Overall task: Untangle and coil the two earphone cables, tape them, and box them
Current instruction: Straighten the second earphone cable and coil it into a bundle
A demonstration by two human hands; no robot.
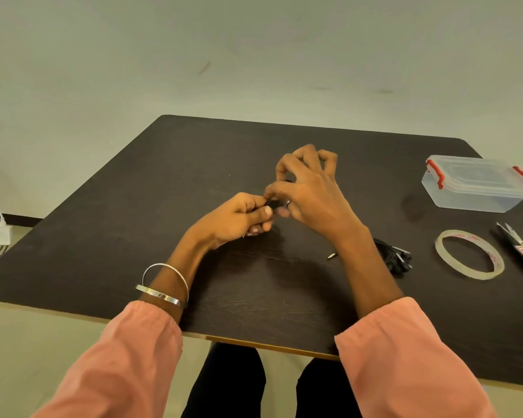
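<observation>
Dark-brown table [133, 236], red-clipped clear box [477, 185], seemingly black cables [396, 257].

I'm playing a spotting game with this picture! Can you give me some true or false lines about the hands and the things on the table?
1. Both hands hold a small black cable bundle. True: the left hand and right hand pinch the earphone cable between them.
2. The plastic box is open. False: its lid is on.
3. The tape roll lies flat on the table. True.
4. The scissors are inside the box. False: they lie on the table beside the tape roll.
</observation>
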